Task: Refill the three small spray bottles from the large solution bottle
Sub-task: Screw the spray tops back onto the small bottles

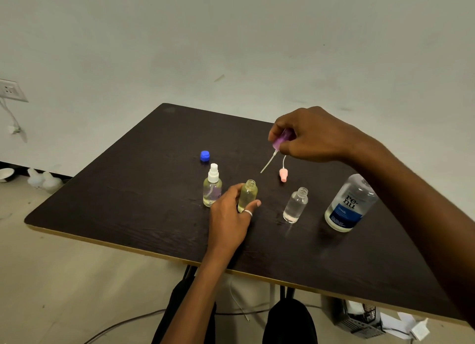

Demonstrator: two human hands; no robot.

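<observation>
My left hand (230,215) grips an open small bottle of yellowish liquid (247,195) standing on the dark table (144,189). Above and behind it, my right hand (312,135) pinches a purple spray pump (280,140) whose white dip tube (267,162) hangs down to the left. To the left stands a second yellowish small bottle with a white spray pump (212,187) fitted. A clear small bottle (295,205), open, stands to the right. The large solution bottle (349,204) with a blue label stands further right, uncapped. A pink spray pump (283,174) lies on the table.
A blue cap (204,155) sits on the table behind the bottles. My right forearm (416,189) crosses above the large bottle. The table's near edge (154,251) runs diagonally; cables and a basket (359,320) lie on the floor beneath. A wall socket (10,89) is at far left.
</observation>
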